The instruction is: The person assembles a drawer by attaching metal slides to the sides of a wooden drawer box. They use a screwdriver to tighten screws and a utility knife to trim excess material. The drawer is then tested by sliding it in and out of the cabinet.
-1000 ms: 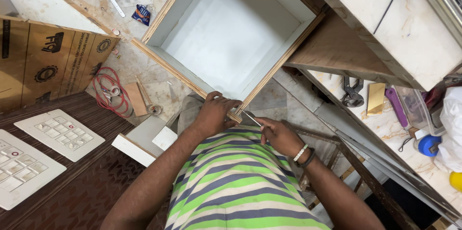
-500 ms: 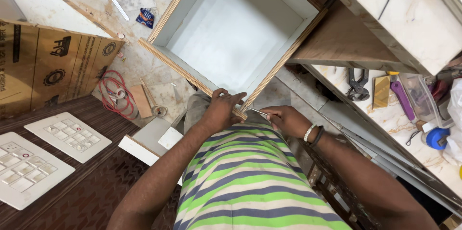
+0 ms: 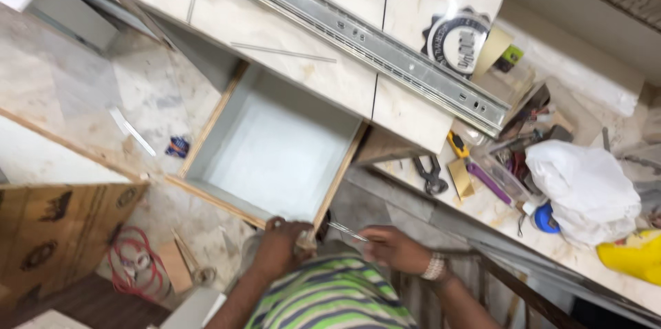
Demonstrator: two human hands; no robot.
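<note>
An open drawer box (image 3: 227, 195) with a white inside and plywood edges juts out from under a marble counter. My left hand (image 3: 277, 245) grips the drawer's near right corner. Just right of that corner, my right hand (image 3: 390, 248) pinches a thin metal tool (image 3: 346, 232) whose tip points at the corner. A bracelet circles my right wrist. My green striped shirt (image 3: 330, 298) fills the bottom of the view.
Long metal drawer slides (image 3: 385, 47) lie on the counter (image 3: 296, 19). To the right are pliers (image 3: 430, 174), hand tools, a white plastic bag (image 3: 585, 188) and a yellow object (image 3: 630, 253). A cardboard box (image 3: 62, 232) and a red cable coil (image 3: 134, 260) sit lower left.
The view has swung up and right, bringing the counter top and slides into sight. Both hands stay at the drawer's corner, the right one still on the thin tool.
</note>
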